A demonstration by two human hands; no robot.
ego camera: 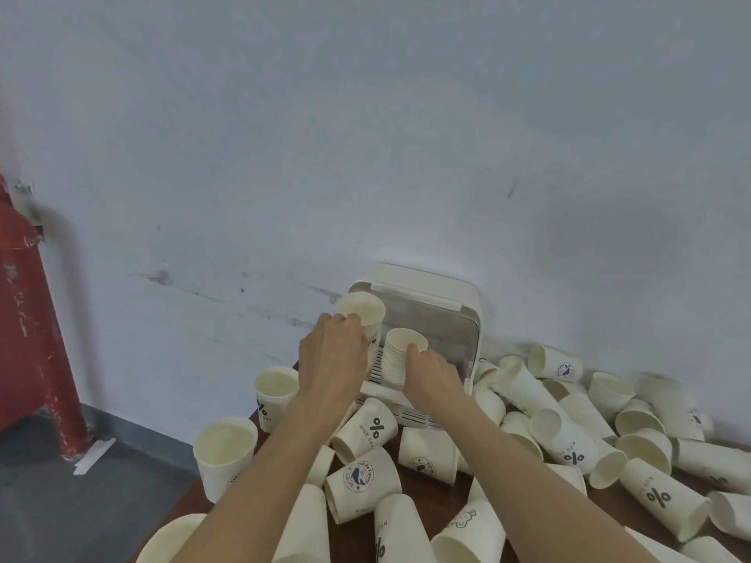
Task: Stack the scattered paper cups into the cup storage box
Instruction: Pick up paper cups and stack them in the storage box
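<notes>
Toppled cups [447,534] crowd the table edge; both hands' fingers grip upright cups [361,310] inside the box [430,294].

Two bare forearms enter from the six o'clock edge and narrow toward twelve o'clock. No sleeve covers either one as far as the frame shows. The left hand [331,351] and the right hand [433,373] wear no gloves, rings, watches or bands.

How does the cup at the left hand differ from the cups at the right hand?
The left hand holds a single cup, higher up. The right hand steadies a nested stack standing lower inside the storage box. Both are cream paper, mouths up.
</notes>
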